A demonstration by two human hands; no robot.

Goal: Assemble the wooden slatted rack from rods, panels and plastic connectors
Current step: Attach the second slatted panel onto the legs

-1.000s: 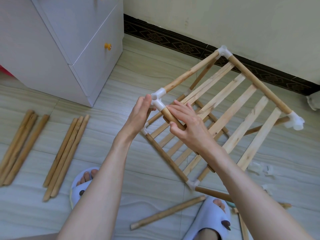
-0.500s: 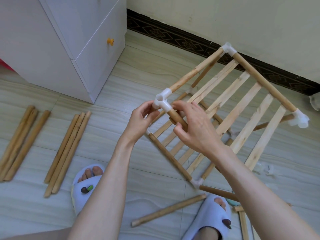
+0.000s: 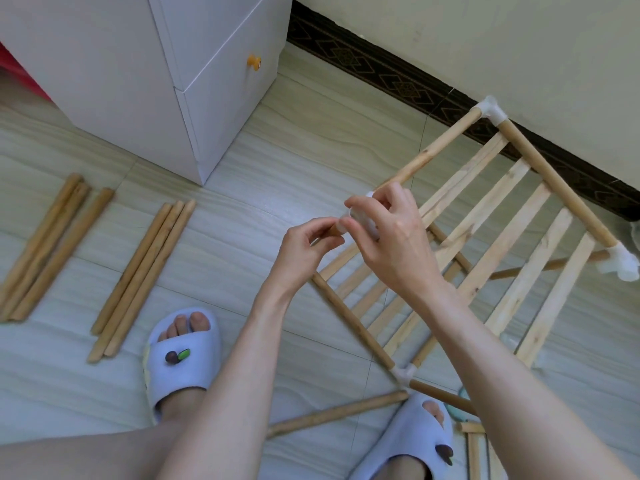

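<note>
Gripping a white connector (image 3: 360, 218) at the near corner of the rack (image 3: 485, 237), the right hand (image 3: 391, 233) is curling its fingers and thumb over the plastic, hiding most of it. The left hand (image 3: 304, 251) is sitting just beside it, its thumb and bent fingers pinching the end of a rod (image 3: 334, 230) where it meets the connector; whether the rod is seated in the socket is hard to tell, since the fingers are covering the joint.

The rack is tilting up off the floor (image 3: 277, 174) between the hands and the wall (image 3: 485, 36), its pale slats (image 3: 512, 237) running across a frame of round rods. Two more white connectors are showing at the far corner (image 3: 490, 109) and at the right corner (image 3: 620, 263), and another (image 3: 403, 372) is resting low on the floor near the right slipper (image 3: 412, 441).

Two bundles of spare rods are lying on the floor to the left, one (image 3: 48, 247) well apart from the hands and one (image 3: 142, 275) nearer, beside the left slipper (image 3: 180, 355). A single loose rod (image 3: 336, 414) is lying between the slippers. A white cabinet (image 3: 138, 71) with an orange knob (image 3: 254, 62) is standing at the upper left.
</note>
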